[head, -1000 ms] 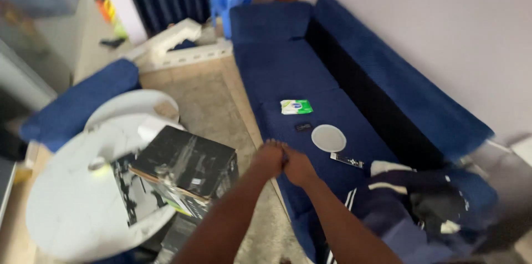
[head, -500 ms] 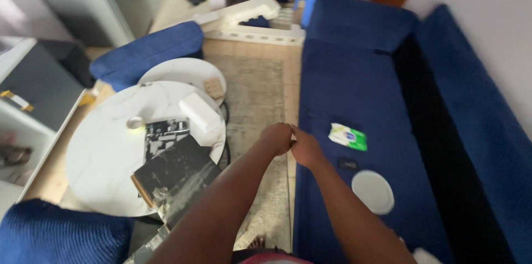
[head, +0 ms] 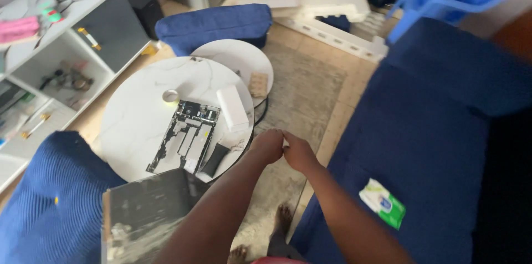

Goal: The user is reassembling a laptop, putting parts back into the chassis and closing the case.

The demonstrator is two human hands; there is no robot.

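A tiny white thing [head: 285,143] sits pinched between the two hands, over the rug [head: 302,97] and just past the right edge of the big round bench [head: 138,114]. It is too small to tell what it is. The left hand [head: 268,146] is curled shut, and its fingers [head: 277,141] press on the white thing. The right hand [head: 298,152] is curled shut too and touches the left hand at the knuckles.

On the bench near its right edge lies a white box [head: 232,108]. Beside it, in the middle, lies a flat open gadget [head: 185,135] with a small black block [head: 214,158] at its lower corner. A roll of tape [head: 170,96] sits near the far edge. A smaller round bench [head: 235,61] pokes out behind, with a tan block [head: 257,84] on its right edge.

A blue sofa [head: 438,131] is on the right, with a green and white pack [head: 382,203] on its seat. Bare feet [head: 280,222] stand on the rug below the arms
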